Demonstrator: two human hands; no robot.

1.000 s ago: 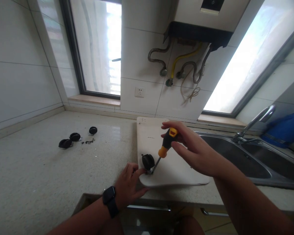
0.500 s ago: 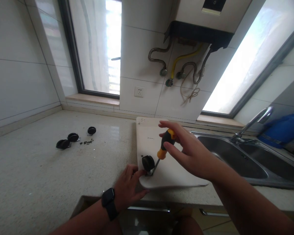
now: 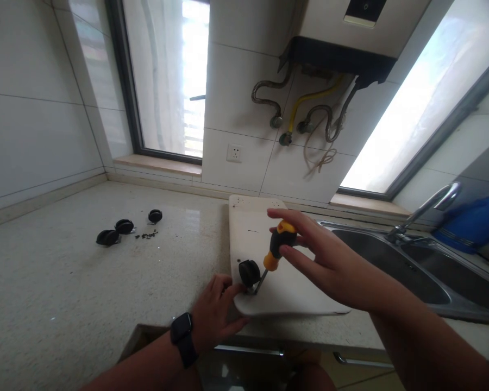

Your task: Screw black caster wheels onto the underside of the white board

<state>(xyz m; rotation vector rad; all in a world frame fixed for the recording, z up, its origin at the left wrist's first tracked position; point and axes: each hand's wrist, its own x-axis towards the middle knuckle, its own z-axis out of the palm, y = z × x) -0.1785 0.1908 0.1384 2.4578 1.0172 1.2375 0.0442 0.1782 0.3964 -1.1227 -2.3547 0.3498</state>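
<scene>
My right hand point(image 3: 330, 263) holds a yellow-and-black screwdriver point(image 3: 280, 243), fingers and thumb around its handle. The shaft slants down to the base plate of a black caster wheel point(image 3: 249, 272). That caster stands on the near left corner of a white board point(image 3: 293, 296), which lies on the counter. My left hand point(image 3: 214, 309), below a black wristwatch point(image 3: 182, 329), grips the same corner. Its index finger touches the caster's base and its thumb lies at the board's front edge. The screw under the tip is too small to make out.
Three loose casters point(image 3: 124, 226) lie on the speckled counter point(image 3: 81, 293) at the left, beside several small screws point(image 3: 149, 235). A double steel sink point(image 3: 387, 266) with a tap point(image 3: 426, 209) is on the right. A water heater point(image 3: 350, 38) with hoses hangs above.
The whole view has shifted slightly. My right hand has turned a little about the screwdriver handle; the tip stays at the caster base. My left hand keeps its place.
</scene>
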